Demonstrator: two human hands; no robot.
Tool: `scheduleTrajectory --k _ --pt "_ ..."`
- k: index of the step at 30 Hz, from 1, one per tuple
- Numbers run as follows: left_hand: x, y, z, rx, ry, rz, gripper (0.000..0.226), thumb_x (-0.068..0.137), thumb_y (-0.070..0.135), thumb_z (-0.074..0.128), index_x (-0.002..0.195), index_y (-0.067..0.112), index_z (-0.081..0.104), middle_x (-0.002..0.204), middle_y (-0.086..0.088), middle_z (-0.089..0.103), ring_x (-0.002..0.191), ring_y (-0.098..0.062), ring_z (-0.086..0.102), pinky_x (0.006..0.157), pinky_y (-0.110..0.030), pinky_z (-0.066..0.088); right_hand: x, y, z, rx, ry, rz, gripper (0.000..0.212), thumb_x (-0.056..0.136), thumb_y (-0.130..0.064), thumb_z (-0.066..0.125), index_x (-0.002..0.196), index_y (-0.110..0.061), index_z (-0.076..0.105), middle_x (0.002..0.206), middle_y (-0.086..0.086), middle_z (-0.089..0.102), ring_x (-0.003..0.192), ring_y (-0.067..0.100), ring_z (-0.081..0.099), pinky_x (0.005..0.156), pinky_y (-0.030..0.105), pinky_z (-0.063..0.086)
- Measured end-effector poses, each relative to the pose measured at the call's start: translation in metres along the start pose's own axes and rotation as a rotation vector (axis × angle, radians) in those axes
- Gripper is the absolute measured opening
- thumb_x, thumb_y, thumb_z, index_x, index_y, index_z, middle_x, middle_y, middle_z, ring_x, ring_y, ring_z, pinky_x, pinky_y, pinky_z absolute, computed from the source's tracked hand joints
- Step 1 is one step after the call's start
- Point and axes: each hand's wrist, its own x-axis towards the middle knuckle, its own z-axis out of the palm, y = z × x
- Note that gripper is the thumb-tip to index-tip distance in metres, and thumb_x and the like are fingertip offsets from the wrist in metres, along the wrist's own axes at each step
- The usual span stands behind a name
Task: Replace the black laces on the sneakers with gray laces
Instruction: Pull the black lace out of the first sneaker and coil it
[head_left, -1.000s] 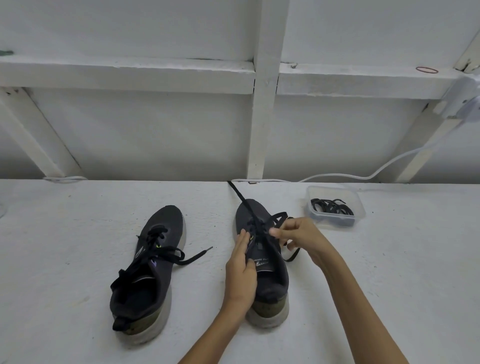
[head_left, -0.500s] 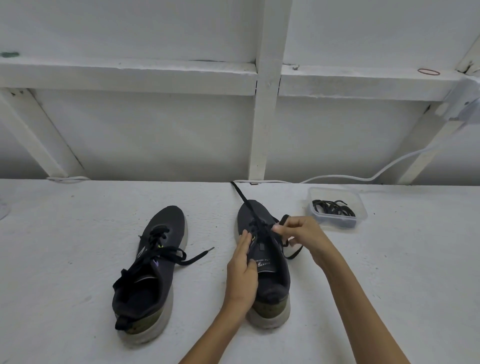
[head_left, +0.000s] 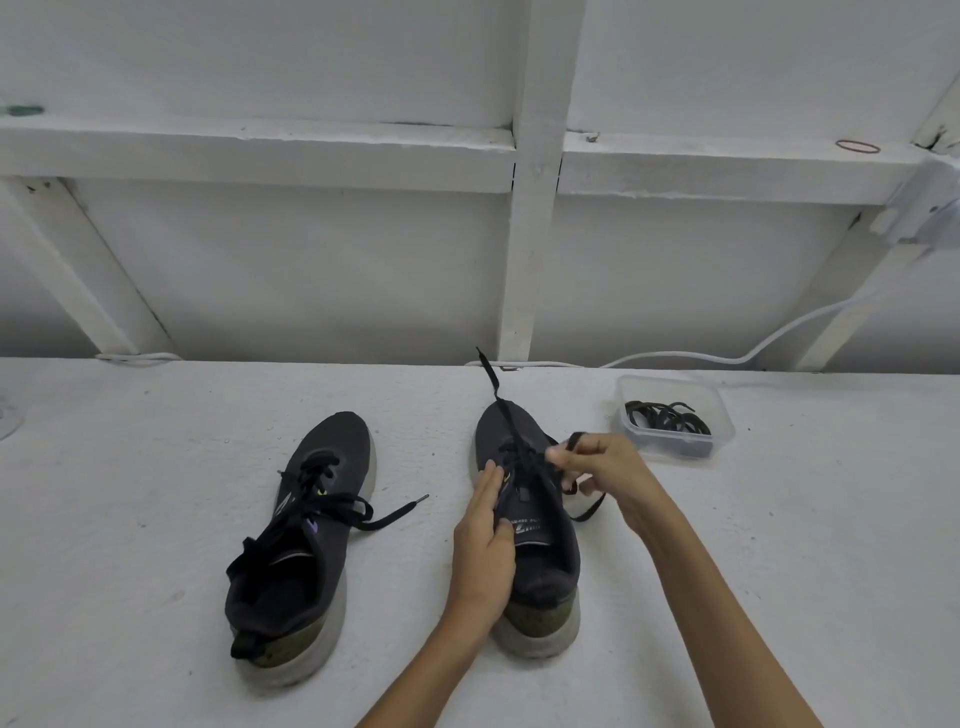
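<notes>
Head view: pinching black lace (head_left: 592, 510) with curled right hand (head_left: 608, 475) fingers, just above eyelets of right sneaker (head_left: 545, 566). Pressing straight, closed left hand (head_left: 483, 535) fingers along that shoe's left side. Left, apart: second sneaker (head_left: 311, 519), laced. Beyond right hand: clear tub (head_left: 723, 434) of dark laces (head_left: 667, 418), on white table (head_left: 156, 519).

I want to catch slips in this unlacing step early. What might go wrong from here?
1. The right hand pinches the black lace while the left hand only rests flat on the sneaker; a hard tug may drag or tip the shoe.
2. The lace's far end trails past the toe; it may snag in the eyelets.
3. The plastic container sits close to the right hand; an outward pull might knock it.
</notes>
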Motion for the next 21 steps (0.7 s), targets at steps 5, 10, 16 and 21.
scheduleTrajectory --k 5,10,16,21 --pt "-0.001 0.001 -0.001 -0.005 -0.010 -0.011 0.063 0.093 -0.014 0.036 0.147 0.018 0.037 0.154 0.012 0.031 0.143 -0.003 0.025 0.117 -0.017 0.017 0.013 -0.014 -0.021 0.291 0.349 -0.127 0.007 0.089 -0.012 0.068 0.085 -0.006 0.068 0.077 0.003 0.065 0.048 0.008 0.055 0.048 0.020 0.033" --pt "0.000 0.002 -0.001 0.012 -0.006 -0.007 0.064 0.092 -0.014 0.036 0.147 0.018 0.037 0.155 0.010 0.030 0.143 -0.002 0.024 0.117 -0.017 0.017 0.004 -0.002 -0.009 0.029 -0.018 0.021 0.015 0.086 -0.023 0.073 0.085 -0.008 0.070 0.079 0.003 0.068 0.057 0.009 0.058 0.052 0.020 0.041" --pt "-0.002 0.003 -0.002 0.006 -0.020 -0.012 0.064 0.092 -0.014 0.036 0.147 0.019 0.037 0.155 0.011 0.031 0.143 -0.003 0.025 0.118 -0.020 0.018 0.003 -0.003 -0.005 0.033 0.072 -0.085 0.017 0.083 -0.012 0.075 0.070 -0.004 0.065 0.058 0.002 0.060 0.051 0.011 0.053 0.049 0.019 0.035" --pt "-0.002 0.004 -0.002 -0.011 -0.026 -0.019 0.063 0.093 -0.013 0.036 0.148 0.018 0.036 0.154 0.011 0.031 0.143 -0.002 0.025 0.115 -0.015 0.018 0.014 -0.010 -0.023 0.389 0.385 -0.149 0.016 0.088 -0.013 0.069 0.075 -0.009 0.062 0.070 0.002 0.058 0.050 0.009 0.052 0.045 0.016 0.037"
